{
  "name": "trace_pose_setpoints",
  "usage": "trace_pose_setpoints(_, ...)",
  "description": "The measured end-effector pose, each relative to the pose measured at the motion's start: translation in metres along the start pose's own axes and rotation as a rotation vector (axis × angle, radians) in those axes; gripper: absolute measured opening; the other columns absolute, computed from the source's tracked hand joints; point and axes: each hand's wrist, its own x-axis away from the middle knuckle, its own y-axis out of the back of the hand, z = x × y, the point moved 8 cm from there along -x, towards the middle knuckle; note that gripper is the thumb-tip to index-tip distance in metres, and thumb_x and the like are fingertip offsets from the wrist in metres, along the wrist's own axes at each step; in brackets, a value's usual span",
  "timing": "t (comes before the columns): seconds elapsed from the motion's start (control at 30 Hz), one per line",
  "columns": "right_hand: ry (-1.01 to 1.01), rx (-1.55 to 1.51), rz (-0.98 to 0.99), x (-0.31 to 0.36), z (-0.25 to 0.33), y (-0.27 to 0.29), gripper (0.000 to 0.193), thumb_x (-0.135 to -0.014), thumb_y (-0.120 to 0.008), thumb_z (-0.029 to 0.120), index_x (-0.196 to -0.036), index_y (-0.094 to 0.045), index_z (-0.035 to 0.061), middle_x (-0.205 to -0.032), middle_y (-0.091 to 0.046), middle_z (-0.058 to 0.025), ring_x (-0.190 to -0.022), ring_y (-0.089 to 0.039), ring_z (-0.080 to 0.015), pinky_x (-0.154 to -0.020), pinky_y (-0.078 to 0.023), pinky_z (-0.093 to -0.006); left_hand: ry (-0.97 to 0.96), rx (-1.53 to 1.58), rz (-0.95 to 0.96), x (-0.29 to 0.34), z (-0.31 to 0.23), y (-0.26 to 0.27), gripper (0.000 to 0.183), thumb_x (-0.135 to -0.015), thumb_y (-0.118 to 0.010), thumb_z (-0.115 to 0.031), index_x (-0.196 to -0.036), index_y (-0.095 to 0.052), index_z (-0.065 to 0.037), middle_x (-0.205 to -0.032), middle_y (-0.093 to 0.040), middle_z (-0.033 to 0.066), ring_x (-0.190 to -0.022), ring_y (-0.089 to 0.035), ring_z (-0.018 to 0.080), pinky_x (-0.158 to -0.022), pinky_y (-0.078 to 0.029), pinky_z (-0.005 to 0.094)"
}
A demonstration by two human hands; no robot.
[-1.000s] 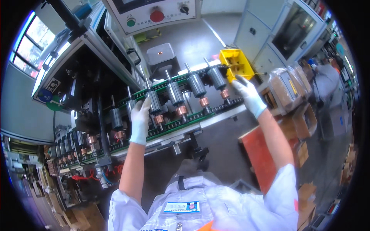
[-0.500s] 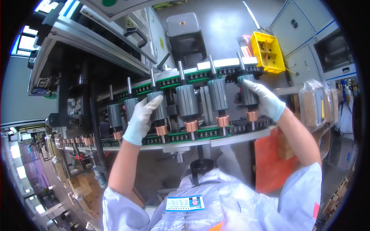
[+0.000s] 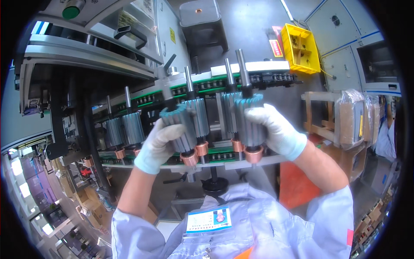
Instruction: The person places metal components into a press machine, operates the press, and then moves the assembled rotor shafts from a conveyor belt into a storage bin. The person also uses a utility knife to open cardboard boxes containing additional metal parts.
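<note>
My left hand (image 3: 156, 144) is closed around a motor armature (image 3: 184, 131), a grey slotted core with a steel shaft and a copper commutator at its near end. A second armature (image 3: 251, 125) is in my right hand (image 3: 279, 131), gripped from its right side. Both look raised above the chain conveyor (image 3: 267, 80), shafts pointing away from me. Between them, one armature (image 3: 200, 114) rests across the conveyor, and another armature (image 3: 229, 113) is partly hidden behind the one in my right hand. Farther left lie two more, one armature (image 3: 133, 127) beside the other armature (image 3: 114, 132).
A machine frame (image 3: 86, 56) with metal beams stands over the conveyor's left part. Beyond are a grey stool (image 3: 199, 15) and a yellow divided bin (image 3: 311, 64). Wrapped panels (image 3: 350, 118) and an orange-red board (image 3: 297, 183) are at the right.
Both hands have lifted their armatures from the conveyor toward me. My right hand has also come left, closer to my left hand. The whole view has shifted slightly.
</note>
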Motion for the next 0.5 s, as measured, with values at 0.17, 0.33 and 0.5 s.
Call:
trace_pose_setpoints(0.17,0.092,0.188,-0.08,-0.007,0.004,-0.022,0.029,-0.089,-0.075,0.024,-0.111,-0.066,0.0079,-0.097,-0.065,0.0024,-0.088,-0.057,-0.005,-0.08,-0.048,-0.0254,0.028,-0.122,0.076,-0.005,0.008,-0.017,0.056,-0.077,-0.08,-0.025,-0.123,-0.062,0.001,-0.103,-0.071,0.0082,-0.091,-0.07,0.018,-0.082,-0.058,0.0319)
trace_pose_setpoints(0.33,0.269,0.42,-0.147,0.011,0.003,-0.047,0.044,-0.082,-0.082,0.018,-0.118,-0.062,0.0046,-0.107,-0.064,-0.0027,-0.099,-0.06,-0.011,-0.091,-0.049,-0.0294,-0.027,-0.199,-0.067,0.031,0.01,-0.03,0.051,-0.074,-0.089,-0.023,-0.112,-0.064,-0.002,-0.098,-0.07,0.0034,-0.084,-0.064,0.0098,-0.079,-0.055,0.0285)
trace_pose_setpoints(0.5,0.302,0.507,0.001,0.039,-0.003,-0.099,0.053,-0.074,-0.087,0.02,-0.119,-0.065,0.0025,-0.134,-0.05,-0.0117,-0.123,-0.051,-0.021,-0.106,-0.042,-0.0371,-0.303,-0.172,-0.187,0.098,0.005,-0.044,0.056,-0.071,-0.088,-0.02,-0.116,-0.064,0.004,-0.119,-0.063,0.0082,-0.104,-0.063,0.0147,-0.094,-0.052,0.0313)
